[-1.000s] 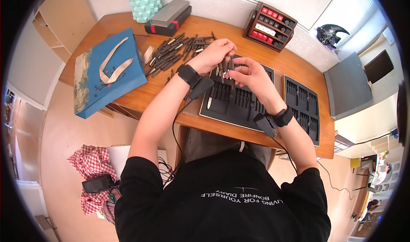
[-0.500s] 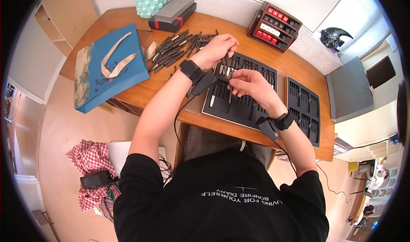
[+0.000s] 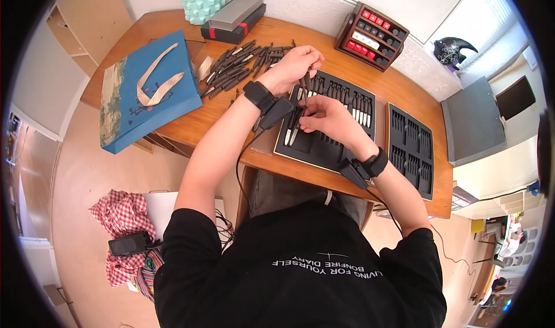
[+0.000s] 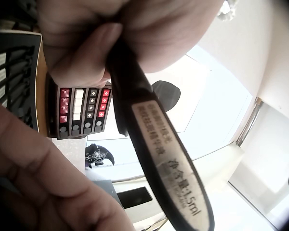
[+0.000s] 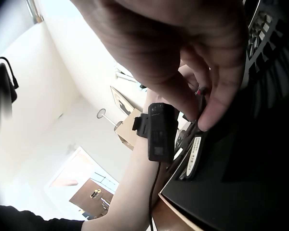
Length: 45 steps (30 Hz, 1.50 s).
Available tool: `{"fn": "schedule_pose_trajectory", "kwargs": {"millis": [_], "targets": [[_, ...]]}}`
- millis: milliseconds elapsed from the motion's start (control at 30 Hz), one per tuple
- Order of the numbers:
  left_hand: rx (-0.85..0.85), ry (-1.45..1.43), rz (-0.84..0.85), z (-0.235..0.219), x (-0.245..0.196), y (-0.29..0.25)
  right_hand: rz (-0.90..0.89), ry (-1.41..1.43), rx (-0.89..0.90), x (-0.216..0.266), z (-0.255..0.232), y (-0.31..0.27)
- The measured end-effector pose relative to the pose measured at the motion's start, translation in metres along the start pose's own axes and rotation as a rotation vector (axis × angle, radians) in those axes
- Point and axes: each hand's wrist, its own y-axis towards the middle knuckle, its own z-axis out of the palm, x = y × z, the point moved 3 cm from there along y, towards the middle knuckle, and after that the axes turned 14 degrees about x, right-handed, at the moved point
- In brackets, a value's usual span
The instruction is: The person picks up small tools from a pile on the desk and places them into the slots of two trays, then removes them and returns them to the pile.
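Observation:
My left hand [image 3: 302,73] hovers over the far edge of a black slotted tray [image 3: 324,146] and grips a small bundle of dark tubes [image 3: 305,84]. The left wrist view shows one of them, a dark tube with a white label [image 4: 156,144], under my thumb [image 4: 86,53]. My right hand [image 3: 306,111] is just in front of the left. Its fingertips [image 5: 209,113] pinch the top of a dark tube [image 3: 296,128] that lies down into the tray's left slots, beside another labelled tube [image 5: 192,161]. More tubes fill the tray's far row [image 3: 358,105].
A loose pile of dark tubes [image 3: 243,65] lies on the wooden table [image 3: 191,128] left of the hands. A second black tray [image 3: 411,146] sits on the right, a blue gift bag [image 3: 147,91] on the left, and a wooden rack [image 3: 370,36] and a grey-lidded box [image 3: 234,20] at the back.
My right hand has moved left and down with one tube, from the bundle to the tray's left slots, next to the tube lying there. My left hand has stayed in place.

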Motion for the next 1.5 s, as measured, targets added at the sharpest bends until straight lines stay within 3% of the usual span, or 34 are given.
{"fn": "schedule_pose_trajectory", "kwargs": {"millis": [133, 200, 333, 433, 667, 767, 867, 933, 967, 1000, 1067, 1200, 1233, 1500], "targets": [[0.003, -0.003, 0.005, -0.001, 0.001, 0.0, 0.01, -0.129, -0.052, 0.011, 0.003, -0.015], [-0.007, 0.021, 0.01, -0.001, 0.0, 0.001, -0.05, -0.444, -0.087, 0.013, 0.004, -0.023], [-0.022, 0.008, 0.004, 0.002, -0.001, -0.001, -0.238, -0.734, -0.077, 0.026, 0.021, -0.041], [-0.006, 0.012, 0.003, 0.002, 0.0, 0.0, -0.332, -1.182, -0.017, 0.024, 0.035, -0.044], [-0.018, 0.041, -0.012, 0.006, 0.002, 0.0, -0.384, -1.456, -0.096, 0.027, 0.042, -0.04], [-0.007, 0.045, -0.02, 0.006, 0.003, 0.0, -0.325, -1.424, -0.066, 0.027, 0.037, -0.036], [0.004, 0.066, -0.022, 0.008, 0.001, 0.0, -0.444, -1.231, -0.09, 0.022, 0.028, -0.035], [0.011, 0.028, 0.007, 0.009, -0.001, -0.001, -0.349, -0.741, -0.138, 0.02, 0.015, -0.034], [0.017, 0.028, 0.021, 0.01, -0.002, -0.001, -0.193, -0.626, -0.136, 0.022, 0.011, -0.035], [0.015, 0.028, 0.025, 0.01, -0.002, -0.001, -0.195, -0.63, -0.134, 0.021, 0.009, -0.031], [0.045, 0.046, 0.038, 0.012, -0.002, -0.001, -0.203, 0.06, -0.222, 0.011, 0.001, -0.021], [0.092, 0.141, 0.027, 0.016, -0.002, -0.003, -0.15, 0.138, -0.331, 0.02, -0.007, -0.007], [0.036, 0.229, 0.038, 0.02, -0.003, -0.004, -0.15, 0.14, -0.333, 0.02, -0.008, -0.006], [0.077, 0.251, -0.126, 0.022, -0.01, -0.012, -0.164, 0.316, -0.215, 0.018, -0.035, -0.015]]}}
